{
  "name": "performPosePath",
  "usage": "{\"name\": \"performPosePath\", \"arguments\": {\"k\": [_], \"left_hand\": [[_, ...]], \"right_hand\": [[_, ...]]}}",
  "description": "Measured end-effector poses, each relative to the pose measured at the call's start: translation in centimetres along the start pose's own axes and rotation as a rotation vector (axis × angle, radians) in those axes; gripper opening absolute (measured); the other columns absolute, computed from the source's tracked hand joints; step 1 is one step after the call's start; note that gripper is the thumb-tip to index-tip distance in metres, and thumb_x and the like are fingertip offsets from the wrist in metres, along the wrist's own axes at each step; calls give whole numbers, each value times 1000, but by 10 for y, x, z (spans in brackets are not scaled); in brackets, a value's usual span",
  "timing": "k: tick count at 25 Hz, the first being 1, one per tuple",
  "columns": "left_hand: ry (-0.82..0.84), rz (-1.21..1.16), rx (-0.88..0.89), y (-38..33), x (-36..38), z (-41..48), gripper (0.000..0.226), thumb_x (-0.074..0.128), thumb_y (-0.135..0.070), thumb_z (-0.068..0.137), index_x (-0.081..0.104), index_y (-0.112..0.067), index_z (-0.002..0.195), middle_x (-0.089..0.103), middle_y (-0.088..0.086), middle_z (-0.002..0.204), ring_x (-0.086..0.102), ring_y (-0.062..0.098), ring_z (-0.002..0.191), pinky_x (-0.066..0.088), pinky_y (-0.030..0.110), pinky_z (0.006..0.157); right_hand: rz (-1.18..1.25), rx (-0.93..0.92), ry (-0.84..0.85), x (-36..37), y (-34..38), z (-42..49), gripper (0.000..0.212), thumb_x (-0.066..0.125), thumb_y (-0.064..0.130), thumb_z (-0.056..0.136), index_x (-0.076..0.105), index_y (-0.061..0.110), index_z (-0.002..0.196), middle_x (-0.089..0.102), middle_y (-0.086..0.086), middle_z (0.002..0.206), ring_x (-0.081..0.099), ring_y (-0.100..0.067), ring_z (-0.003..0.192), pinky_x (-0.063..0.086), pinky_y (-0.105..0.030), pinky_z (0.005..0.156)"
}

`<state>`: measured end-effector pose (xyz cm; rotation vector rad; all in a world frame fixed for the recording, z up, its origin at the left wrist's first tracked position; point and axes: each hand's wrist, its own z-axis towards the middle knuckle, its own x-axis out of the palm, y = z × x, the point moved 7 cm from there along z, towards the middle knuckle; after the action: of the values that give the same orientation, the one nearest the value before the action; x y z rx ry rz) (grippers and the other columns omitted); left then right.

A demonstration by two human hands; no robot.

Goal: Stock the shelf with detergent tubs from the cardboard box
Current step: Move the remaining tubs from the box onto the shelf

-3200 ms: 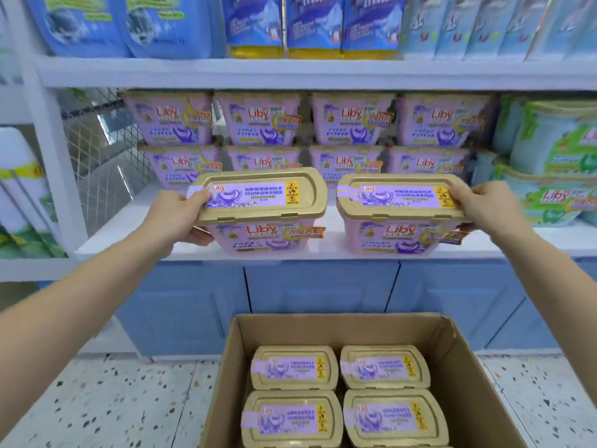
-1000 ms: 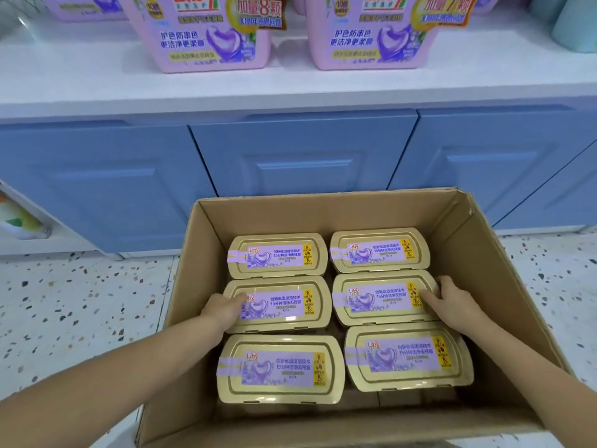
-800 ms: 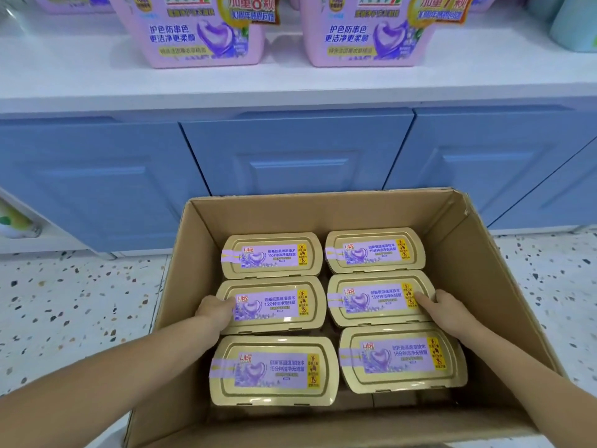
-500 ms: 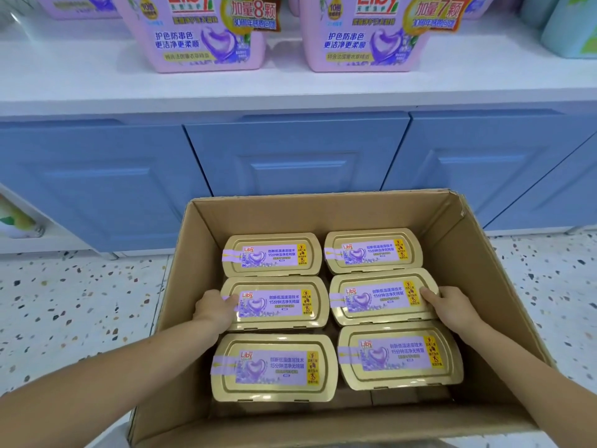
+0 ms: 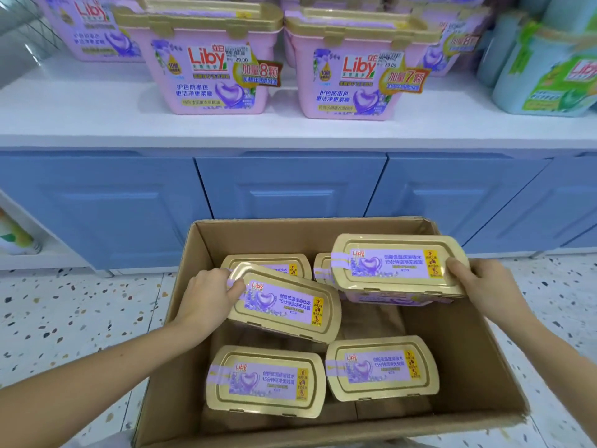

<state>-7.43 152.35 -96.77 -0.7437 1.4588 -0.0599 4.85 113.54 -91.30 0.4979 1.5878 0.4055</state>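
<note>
An open cardboard box (image 5: 458,357) stands on the floor below the white shelf (image 5: 290,130). My left hand (image 5: 206,299) grips the left end of a gold-lidded pink detergent tub (image 5: 284,305), lifted and tilted above the box's middle row. My right hand (image 5: 484,286) holds the right end of a second tub (image 5: 397,266), raised higher. Two tubs (image 5: 265,381) (image 5: 382,367) lie in the near row, and two more at the far end are partly hidden behind the lifted ones. Two pink tubs (image 5: 210,59) (image 5: 358,66) stand at the shelf's front.
More pink tubs stand behind those on the shelf. Green and blue tubs (image 5: 546,69) crowd the shelf's right end. Blue cabinet doors (image 5: 290,185) run under the shelf. Speckled terrazzo floor (image 5: 64,318) surrounds the box. A lower side shelf (image 5: 19,240) juts in at left.
Both hands have lifted the two middle-row tubs up out of the box, the right one higher. The view has tipped upward, showing more of the shelf.
</note>
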Motion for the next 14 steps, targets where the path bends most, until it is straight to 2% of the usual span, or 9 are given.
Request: {"name": "performPosePath", "arguments": {"k": [3,5,9,11,13,14], "left_hand": [[-93,-11,30,-13,-43,9,41,51,-28,88,48,-1,57,47,11,51,48,31,58,24,33,48],[-157,-32,34,-22,-80,16,41,53,-25,87,46,-4,53,39,8,46,42,34,58,22,36,50],[-266,-121,38,-45,-159,23,46,56,-28,86,43,-9,46,36,8,44,35,25,50,23,33,46],[-314,-133,43,-54,-200,27,44,50,-39,77,48,-6,48,36,11,44,34,30,52,24,32,47],[-380,-118,63,-66,-240,28,48,44,-42,68,58,2,56,42,20,49,39,33,56,27,31,48],[-415,-116,80,-72,-260,30,51,47,-43,69,61,6,61,45,23,52,40,33,57,27,31,47]], "right_hand": [[40,17,-52,-35,13,6,51,49,30,93,53,-12,64,45,-16,55,39,-30,55,25,-34,52],[70,0,-90,-58,29,11,53,49,32,93,58,-17,76,48,-19,61,39,-31,59,25,-35,53],[154,-29,-138,-103,70,22,56,52,34,91,57,-20,77,44,-16,60,34,-27,56,22,-35,53],[221,-68,-143,-126,95,29,56,55,38,88,61,-17,77,55,-23,62,43,-28,60,28,-36,53],[288,-126,-157,-150,123,33,54,57,40,86,64,-13,77,64,-25,67,52,-29,64,38,-36,54],[310,-152,-171,-165,140,34,50,57,37,87,63,-12,76,62,-20,62,53,-27,61,40,-29,51]]}}
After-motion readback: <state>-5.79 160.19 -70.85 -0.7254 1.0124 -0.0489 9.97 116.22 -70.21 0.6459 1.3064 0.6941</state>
